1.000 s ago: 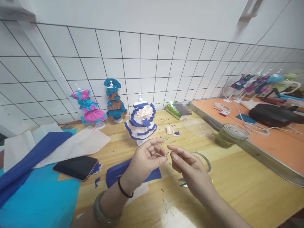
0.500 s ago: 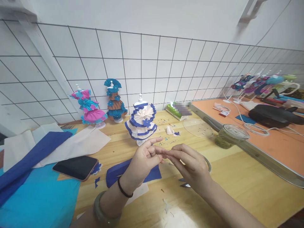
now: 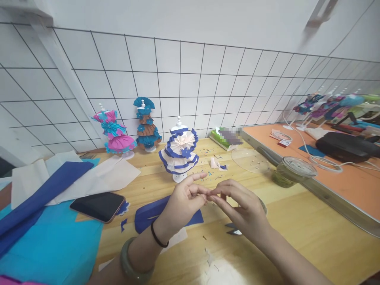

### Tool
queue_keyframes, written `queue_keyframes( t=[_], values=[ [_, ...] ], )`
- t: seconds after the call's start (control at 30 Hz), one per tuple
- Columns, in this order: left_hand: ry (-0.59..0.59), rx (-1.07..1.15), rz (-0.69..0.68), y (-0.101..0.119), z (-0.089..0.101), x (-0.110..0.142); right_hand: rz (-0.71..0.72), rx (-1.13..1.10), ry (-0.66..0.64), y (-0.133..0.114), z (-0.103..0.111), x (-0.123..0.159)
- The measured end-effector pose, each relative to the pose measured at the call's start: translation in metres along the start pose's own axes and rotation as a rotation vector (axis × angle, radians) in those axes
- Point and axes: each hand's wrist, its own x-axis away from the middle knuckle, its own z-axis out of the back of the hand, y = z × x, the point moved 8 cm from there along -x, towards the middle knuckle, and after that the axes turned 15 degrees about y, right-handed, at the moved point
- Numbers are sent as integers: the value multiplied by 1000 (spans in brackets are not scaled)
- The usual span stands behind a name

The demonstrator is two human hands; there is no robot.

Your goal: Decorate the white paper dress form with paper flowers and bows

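Left hand [image 3: 184,201]: centre, fingers curled; grip unclear.
Right hand [image 3: 248,202]: fingertips meeting left's; grip unclear.
Dress [image 3: 179,159]: centre, upright.
Care: best pinch lightly, wrists steady.

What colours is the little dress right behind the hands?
The dress is creamy white with blue edges, in the head view.

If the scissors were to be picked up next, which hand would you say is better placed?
Probably the right hand: the scissors lie just beside and partly behind it, blades showing, while the left hand is farther off, by the dark blue paper.
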Motion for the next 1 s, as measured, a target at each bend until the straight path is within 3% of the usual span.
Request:
queue_keyframes(
  t=[0.23, 0.4, 0.47, 0.57, 0.67, 0.73, 0.83, 1.0],
  values=[
    [0, -84, -1, -4, 0, 0, 73, 82, 6, -2, 3, 3],
    [35, -240, -79, 5, 12, -3, -122, -3, 64, 9, 8, 5],
    [184, -197, -170, 19, 33, -10, -212, -50, 64, 15, 7, 7],
    [548, 86, -342, 41, 83, -17, -355, -119, 44, 24, 0, 11],
    [696, 259, -300, 37, 114, -27, -437, -210, -7, 24, -11, 12],
    [656, 277, -161, 23, 117, -38, -485, -278, -70, 19, -23, 12],
    [518, 297, 28, 5, 107, -49, -575, -394, -202, 10, -46, 10],
    [350, 347, 122, -3, 93, -52, -642, -504, -355, 1, -80, 2]
  ],
)
